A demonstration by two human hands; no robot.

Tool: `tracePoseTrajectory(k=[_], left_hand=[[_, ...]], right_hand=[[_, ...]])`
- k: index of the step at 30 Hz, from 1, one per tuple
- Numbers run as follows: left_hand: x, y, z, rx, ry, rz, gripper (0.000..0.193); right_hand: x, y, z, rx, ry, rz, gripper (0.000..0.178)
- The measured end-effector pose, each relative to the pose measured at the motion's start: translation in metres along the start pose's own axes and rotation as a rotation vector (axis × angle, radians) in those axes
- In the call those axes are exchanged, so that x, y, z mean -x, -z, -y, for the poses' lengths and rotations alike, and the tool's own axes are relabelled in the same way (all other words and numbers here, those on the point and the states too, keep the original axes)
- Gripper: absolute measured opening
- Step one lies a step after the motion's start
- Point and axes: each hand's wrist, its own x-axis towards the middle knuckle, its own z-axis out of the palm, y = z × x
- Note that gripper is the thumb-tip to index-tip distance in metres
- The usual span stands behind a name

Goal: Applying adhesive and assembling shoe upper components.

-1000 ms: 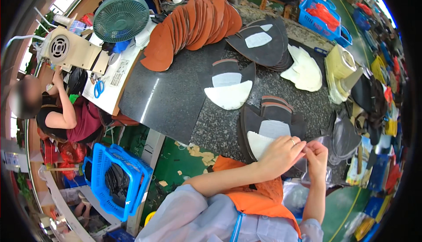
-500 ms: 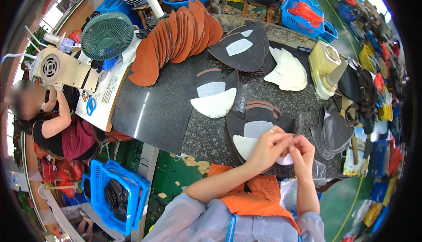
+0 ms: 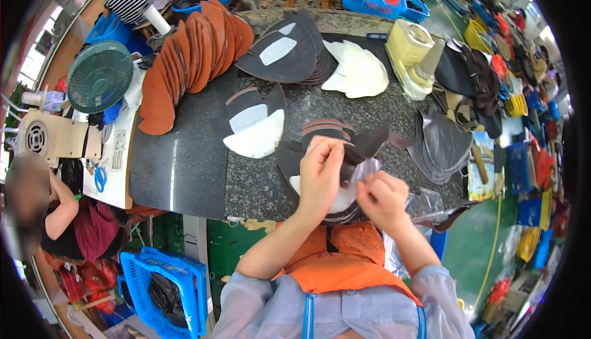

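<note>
My left hand [image 3: 321, 176] is closed, thumb and fingers pinching a dark curved leather-like piece [image 3: 372, 143] that stands up above the stack. My right hand [image 3: 383, 198] is curled closed beside it, its fingertips at a pale, shiny patch [image 3: 367, 169] on or against that piece. Whether the patch is joined to the piece is hard to see. Under both hands lies a stack of dark cut pieces [image 3: 289, 160] with brown edges, partly hidden. Left of it rests another dark piece with a grey patch and a white half-moon panel [image 3: 255, 139].
Rust-brown cut pieces [image 3: 200, 49] fan out at the back left. Behind lie more dark pieces [image 3: 289, 56], white pieces [image 3: 354, 71] and a cream container [image 3: 409, 56]. Plastic-wrapped dark pieces [image 3: 440, 145] lie right. A green fan [image 3: 100, 77] and a co-worker [image 3: 61, 209] are left.
My hands have moved apart from their joined pinch, the left one going left and upward. The dark piece now stands raised between them. The whole view has shifted, so the table things appear further left.
</note>
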Motion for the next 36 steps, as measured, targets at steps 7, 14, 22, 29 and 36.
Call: tracePoseTrajectory(k=[7,14,22,29,36], left_hand=[[0.009,-0.042,-0.034,-0.286,-0.607,0.020,0.009],[-0.020,0.019,-0.020,0.531,0.380,-0.128,0.019],[-0.026,0.010,-0.042,0.450,0.330,0.081,0.018],[0.047,-0.010,-0.067,-0.496,-0.582,0.692,0.029],[0.060,0.035,-0.018,1.356,0.721,0.345,0.052]], right_hand=[[-0.027,-0.038,-0.002,-0.725,-0.591,-0.601,0.017],[0.075,0.042,-0.100,0.308,-0.433,0.063,0.011],[0.075,0.122,-0.101,0.946,-0.151,0.364,0.032],[0.015,0.053,0.002,-1.403,-1.526,0.019,0.071],[0.015,0.040,0.010,-1.790,-1.157,-0.052,0.053]])
